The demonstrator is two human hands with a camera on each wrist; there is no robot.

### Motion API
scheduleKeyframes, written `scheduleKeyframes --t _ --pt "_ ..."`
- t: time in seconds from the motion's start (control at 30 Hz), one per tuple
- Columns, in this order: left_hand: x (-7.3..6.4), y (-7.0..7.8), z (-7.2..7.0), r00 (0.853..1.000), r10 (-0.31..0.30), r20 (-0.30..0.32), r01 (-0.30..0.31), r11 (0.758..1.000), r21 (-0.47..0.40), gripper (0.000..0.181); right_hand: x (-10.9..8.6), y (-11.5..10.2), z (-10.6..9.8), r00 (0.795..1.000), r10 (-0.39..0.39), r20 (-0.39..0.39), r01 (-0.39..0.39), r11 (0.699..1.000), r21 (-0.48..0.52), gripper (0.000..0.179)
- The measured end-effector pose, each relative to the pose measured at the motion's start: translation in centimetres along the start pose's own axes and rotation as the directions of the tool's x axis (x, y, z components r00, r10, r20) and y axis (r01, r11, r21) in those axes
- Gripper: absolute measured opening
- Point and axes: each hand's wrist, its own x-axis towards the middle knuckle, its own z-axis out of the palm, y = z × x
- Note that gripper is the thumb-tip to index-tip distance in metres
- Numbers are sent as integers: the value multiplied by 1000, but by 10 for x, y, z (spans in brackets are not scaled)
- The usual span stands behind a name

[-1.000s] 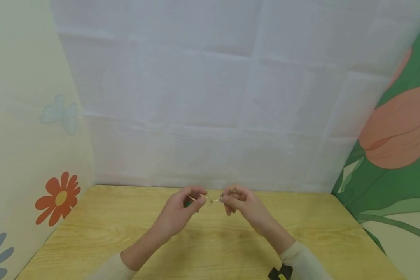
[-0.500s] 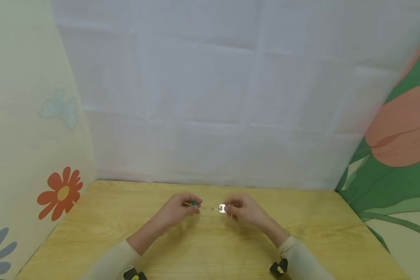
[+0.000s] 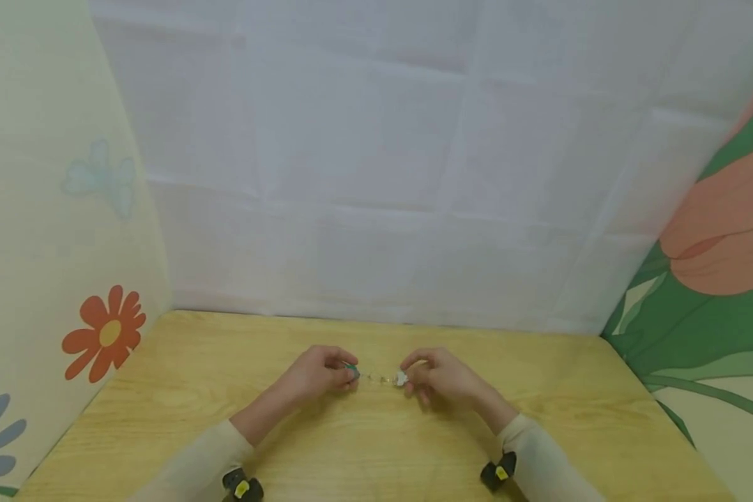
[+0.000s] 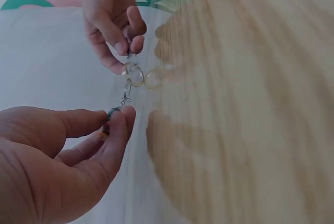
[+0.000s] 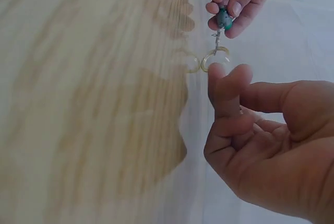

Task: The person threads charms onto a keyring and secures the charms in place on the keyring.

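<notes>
A keychain hangs level between my two hands, just above the tabletop. At its left end is a small green charm, which my left hand pinches between thumb and fingers. A short metal chain runs from the charm to a clear ring with a yellowish edge. My right hand pinches the other end, where a small shiny silvery piece shows at the fingertips. In the right wrist view, my right fingers hide most of that end.
The wood-grain table lies under both hands and mirrors them. A white cloth closes off the back. Painted panels with a red flower and a pink tulip stand at the sides.
Both hands have come lower and nearer to me, drawing slightly apart so more of the chain shows. The silvery piece flashed bright half a second ago and now looks duller.
</notes>
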Motion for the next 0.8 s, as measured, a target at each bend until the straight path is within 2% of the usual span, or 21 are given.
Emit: scheduleKeyframes --t 0.2,0.33,0.4,0.5,0.6,0.77,0.8 --pt "-2 -4 4 999 -25 -20 26 998 53 26 -2 3 3 999 22 35 -23 1000 18 16" --pt "-3 -6 5 998 -42 -38 45 996 78 28 -2 5 4 1000 16 23 -15 999 -30 15" --pt "-2 -7 5 998 -44 -46 48 995 87 29 -2 4 3 1000 9 -3 -9 994 -107 16" --pt "-1 -8 7 998 -35 -51 41 993 110 28 -5 1 -2 998 8 -61 -24 964 -264 15" --pt "-1 -7 8 998 -19 -68 30 984 173 27 -11 -4 -11 990 10 -140 -68 907 -415 13" --pt "-1 -7 5 991 -3 -132 39 960 276 25 -23 -12 -34 984 58 -171 -129 886 -445 19" --pt "-1 -7 2 990 2 -141 41 953 300 25 -26 -15 -39 984 65 -168 -133 890 -435 22"
